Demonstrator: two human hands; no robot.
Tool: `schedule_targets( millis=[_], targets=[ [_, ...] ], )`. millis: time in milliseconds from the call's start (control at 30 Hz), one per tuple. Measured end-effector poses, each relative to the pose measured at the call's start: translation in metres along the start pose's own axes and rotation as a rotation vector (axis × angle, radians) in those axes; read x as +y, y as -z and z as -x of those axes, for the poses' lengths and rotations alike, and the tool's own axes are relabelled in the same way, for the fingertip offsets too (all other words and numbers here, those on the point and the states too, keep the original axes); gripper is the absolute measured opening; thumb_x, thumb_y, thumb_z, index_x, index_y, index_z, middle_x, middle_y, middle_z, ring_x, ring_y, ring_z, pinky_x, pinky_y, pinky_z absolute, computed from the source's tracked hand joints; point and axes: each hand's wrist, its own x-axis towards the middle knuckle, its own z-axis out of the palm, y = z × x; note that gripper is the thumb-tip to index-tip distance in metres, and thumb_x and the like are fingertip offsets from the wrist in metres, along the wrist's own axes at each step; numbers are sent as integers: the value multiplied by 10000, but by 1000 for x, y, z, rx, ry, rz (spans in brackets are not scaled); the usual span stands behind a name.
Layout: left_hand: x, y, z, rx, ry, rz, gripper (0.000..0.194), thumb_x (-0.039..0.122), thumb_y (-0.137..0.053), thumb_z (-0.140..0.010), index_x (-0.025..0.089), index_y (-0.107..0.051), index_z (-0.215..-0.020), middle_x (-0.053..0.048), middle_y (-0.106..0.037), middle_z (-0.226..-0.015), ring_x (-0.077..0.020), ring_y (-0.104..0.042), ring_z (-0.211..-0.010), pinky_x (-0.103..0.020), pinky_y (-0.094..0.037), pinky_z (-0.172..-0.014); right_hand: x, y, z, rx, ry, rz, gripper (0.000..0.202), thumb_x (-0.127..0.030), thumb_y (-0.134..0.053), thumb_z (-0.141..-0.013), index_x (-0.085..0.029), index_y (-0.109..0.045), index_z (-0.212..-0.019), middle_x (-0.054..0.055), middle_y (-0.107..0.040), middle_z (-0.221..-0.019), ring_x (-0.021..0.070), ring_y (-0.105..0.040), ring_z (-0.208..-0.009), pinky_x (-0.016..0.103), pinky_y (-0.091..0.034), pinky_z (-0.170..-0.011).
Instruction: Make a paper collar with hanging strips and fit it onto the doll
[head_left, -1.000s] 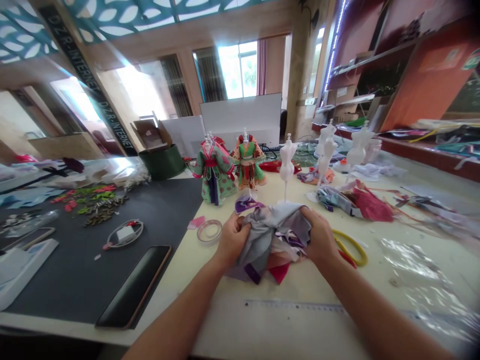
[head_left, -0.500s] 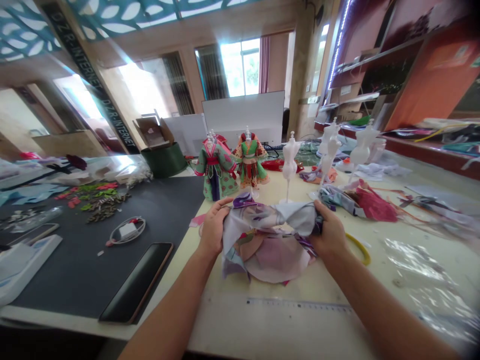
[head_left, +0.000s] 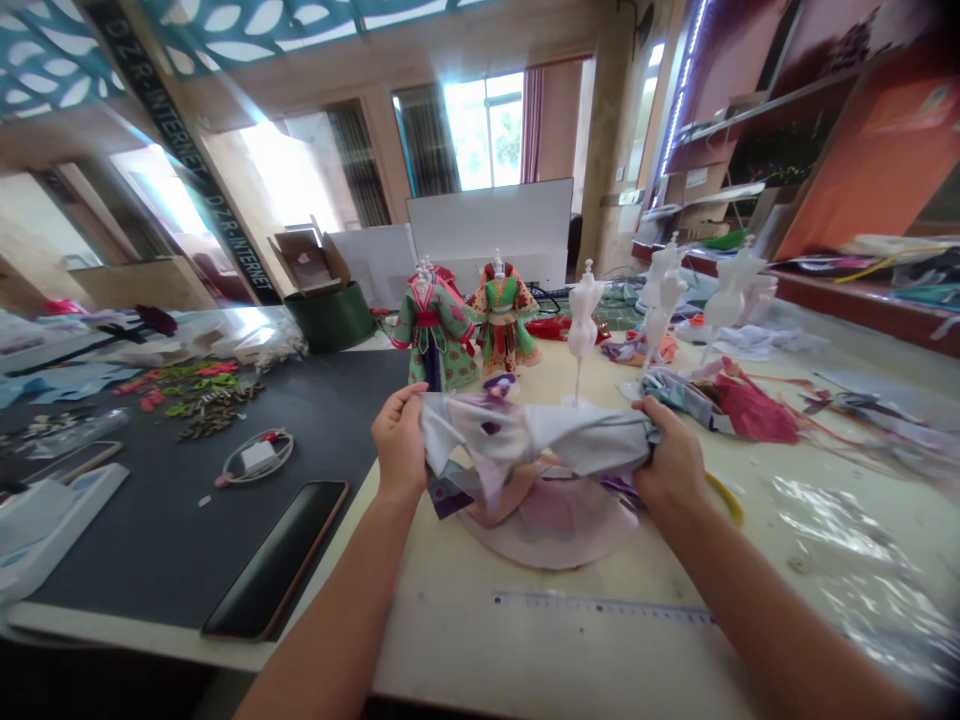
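A pale grey garment [head_left: 592, 432] with purple parts is stretched between both hands above the cream table. My left hand [head_left: 401, 440] pinches its left end, fingers closed. At its right end my right hand [head_left: 671, 455] is closed on the cloth. Below the stretched cloth, a pale pink rounded piece [head_left: 562, 520] rests on the table; whether it belongs to the same garment I cannot tell. Just beyond stand a bare white mini mannequin [head_left: 583, 325] and two dressed ones, in a green and pink robe [head_left: 439, 335] and a green and red outfit [head_left: 501, 320].
A clear ruler [head_left: 600, 607] lies near the front edge. On the dark mat at left are a phone [head_left: 277, 560] and a coiled cable [head_left: 257, 458]. Right of my right hand lie a yellow ring [head_left: 726, 498], plastic bags [head_left: 832, 520] and a red cloth [head_left: 757, 405].
My left hand has moved left and slightly up, and my right hand slightly right. The grey cloth between them is now stretched wider and flatter.
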Motion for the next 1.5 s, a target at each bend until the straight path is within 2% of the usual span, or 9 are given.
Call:
schedule_targets(
  millis=[133,267,533,667,800,1033,1233,1333,1500],
  targets=[
    [2,3,-7,13,11,80,249,344,-655,-714,160,-657,-881,68,-510,-544,-71,-485,-449,-164,-371,-443,-5,-4,7,34,-24,2,313,-505,-663,-676,-215,-551,-706,-104,-372,-475,56,-310,-376,245,-422,-470],
    [7,0,-4,-111,76,154,285,385,-715,-692,154,-646,-846,52,-536,-559,-78,-513,-462,-170,-395,-453,-6,-13,20,-54,24,94,241,-423,-668,-715,-200,-575,-711,-79,-454,-504,67,-374,-432,236,-397,-501],
    [16,-9,28,-413,318,234,280,402,-746,-679,188,-601,-786,19,-598,-616,-122,-572,-532,-216,-449,-511,0,-34,60,-580,35,327,309,-367,-695,-709,-221,-671,-980,47,-686,-981,223,-607,-940,357,-461,-844],
    [14,-16,46,-498,378,164,292,406,-761,-665,174,-615,-763,13,-602,-623,-111,-553,-521,-200,-423,-489,7,-41,72,-713,-82,280,257,-301,-716,-647,-226,-686,-891,16,-695,-927,236,-607,-919,366,-460,-852],
    [11,-16,42,-471,313,76,307,437,-745,-670,166,-645,-774,27,-576,-600,-94,-515,-494,-187,-392,-468,12,-37,65,-593,-214,156,127,-340,-611,-731,-223,-651,-761,-22,-657,-684,183,-610,-681,306,-486,-659],
    [4,-11,28,-489,104,-174,200,301,-723,-695,171,-714,-848,5,-602,-635,-117,-518,-558,-195,-369,-494,2,-30,50,-376,-383,-29,191,-380,-593,-703,-211,-630,-785,6,-679,-660,211,-640,-635,321,-506,-596],
    [4,-19,53,-700,-270,-319,272,209,-717,-715,231,-714,-986,-65,-674,-999,-233,-576,-998,-335,-412,-936,4,-31,56,-400,-449,-61,194,-370,-665,-690,-192,-653,-767,13,-681,-655,208,-639,-643,302,-505,-601],
    [1,-22,62,-812,-526,-396,240,180,-668,-762,233,-710,-992,-90,-666,-1019,-245,-570,-1008,-378,-411,-942,7,-32,58,-431,-448,-38,179,-356,-674,-683,-197,-663,-763,2,-687,-680,194,-634,-647,290,-500,-613],
    [-8,-21,61,-803,-493,-478,109,181,-598,-794,210,-703,-806,-65,-676,-844,-211,-597,-856,-336,-448,-828,3,-36,59,-445,-417,75,225,-383,-693,-670,-167,-655,-723,26,-666,-642,203,-628,-618,303,-492,-592]
  ],
)
